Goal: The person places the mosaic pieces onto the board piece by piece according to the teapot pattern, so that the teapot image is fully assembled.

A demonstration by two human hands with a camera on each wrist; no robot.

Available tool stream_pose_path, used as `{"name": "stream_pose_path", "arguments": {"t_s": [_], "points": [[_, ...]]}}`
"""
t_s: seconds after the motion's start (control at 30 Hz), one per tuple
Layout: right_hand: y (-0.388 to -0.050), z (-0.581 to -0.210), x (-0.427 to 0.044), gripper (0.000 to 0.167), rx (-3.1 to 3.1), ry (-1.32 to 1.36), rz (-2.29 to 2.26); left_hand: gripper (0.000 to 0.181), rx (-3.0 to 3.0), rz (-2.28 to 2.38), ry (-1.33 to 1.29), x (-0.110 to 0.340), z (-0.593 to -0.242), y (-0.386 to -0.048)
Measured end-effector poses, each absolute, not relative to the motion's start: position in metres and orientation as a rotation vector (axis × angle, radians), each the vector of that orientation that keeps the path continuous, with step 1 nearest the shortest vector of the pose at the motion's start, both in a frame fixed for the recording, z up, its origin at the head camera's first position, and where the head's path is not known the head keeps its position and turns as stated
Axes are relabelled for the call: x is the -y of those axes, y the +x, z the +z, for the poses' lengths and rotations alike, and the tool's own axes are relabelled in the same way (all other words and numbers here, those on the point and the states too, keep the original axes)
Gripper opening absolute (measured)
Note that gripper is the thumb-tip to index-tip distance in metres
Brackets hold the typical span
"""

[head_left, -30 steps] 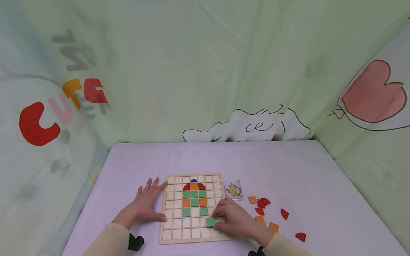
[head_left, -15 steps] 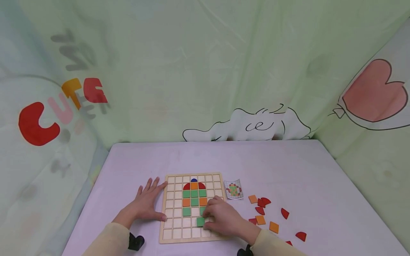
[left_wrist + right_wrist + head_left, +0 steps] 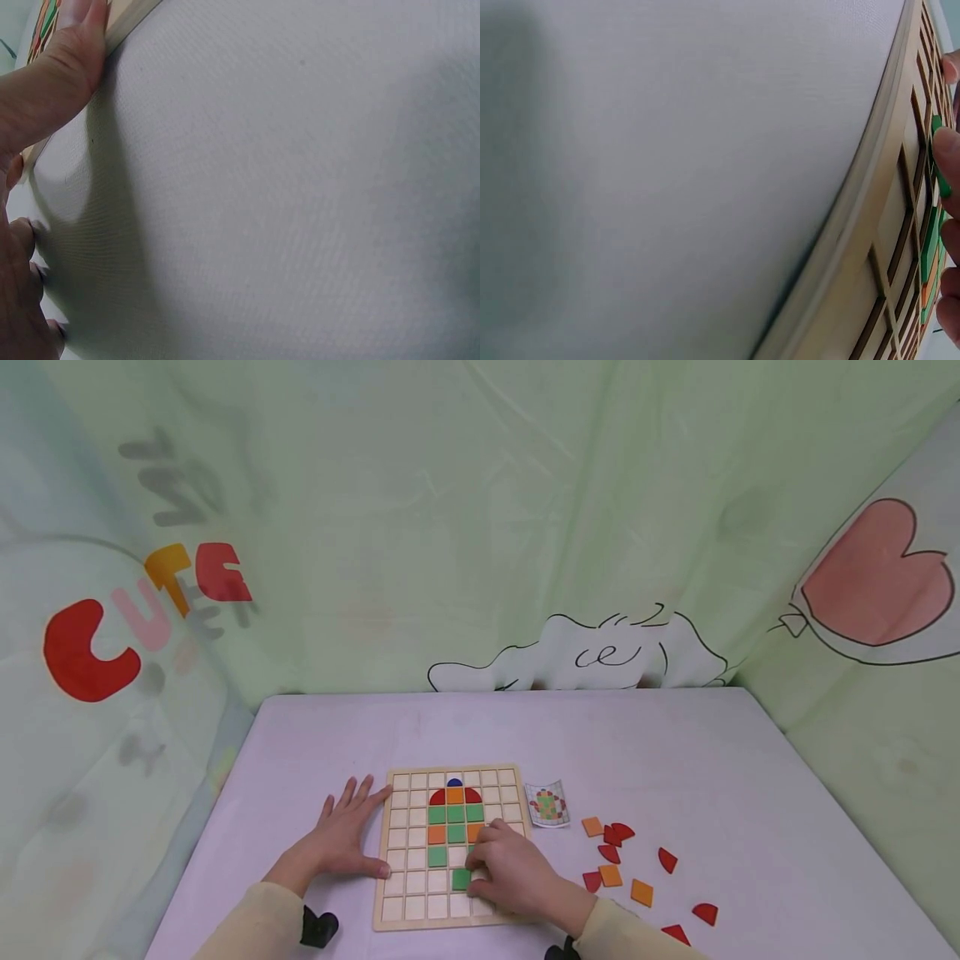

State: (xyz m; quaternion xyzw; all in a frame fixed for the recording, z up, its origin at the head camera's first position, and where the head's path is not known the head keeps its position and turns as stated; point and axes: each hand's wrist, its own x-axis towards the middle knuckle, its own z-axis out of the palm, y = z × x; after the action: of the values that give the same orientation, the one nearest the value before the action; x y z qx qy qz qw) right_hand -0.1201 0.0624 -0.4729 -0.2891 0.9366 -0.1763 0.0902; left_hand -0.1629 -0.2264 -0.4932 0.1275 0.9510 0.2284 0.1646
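"Both grasping?"

"No. Left hand (image 3: 347, 839), spread, touches the pale wooden grid board (image 3: 414, 883); right hand (image 3: 513, 868) pinches a flat green square tile (image 3: 461, 880) at a lower cell. Align edges, press evenly."

The lilac-covered table (image 3: 420, 727) carries a wooden grid board (image 3: 437, 906), a small printed pattern card (image 3: 548, 806) just beside its right edge, and, farther right, 3 orange square tiles (image 3: 642, 892) among red quarter-round tiles (image 3: 667, 860).

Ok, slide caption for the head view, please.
Left hand against a wooden grid board, right hand holding a green tile over its near rows.
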Motion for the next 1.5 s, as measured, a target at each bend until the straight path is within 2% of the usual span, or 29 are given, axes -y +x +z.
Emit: {"name": "stream_pose_path", "arguments": {"t_s": [0.97,1.17,1.5], "points": [[-0.119,-0.472,-0.06,0.025,-2.827,-0.834,-0.506,0.125,-2.718,0.651,0.364,0.227,-0.5,-0.165],[-0.121,-0.468,-0.089,0.023,-2.841,-0.763,-0.608,0.126,-2.723,0.655,0.372,0.227,-0.502,-0.166],[-0.137,-0.467,-0.169,0.025,-2.981,-0.471,-0.661,0.125,-2.726,0.642,0.37,0.228,-0.5,-0.165]]}}
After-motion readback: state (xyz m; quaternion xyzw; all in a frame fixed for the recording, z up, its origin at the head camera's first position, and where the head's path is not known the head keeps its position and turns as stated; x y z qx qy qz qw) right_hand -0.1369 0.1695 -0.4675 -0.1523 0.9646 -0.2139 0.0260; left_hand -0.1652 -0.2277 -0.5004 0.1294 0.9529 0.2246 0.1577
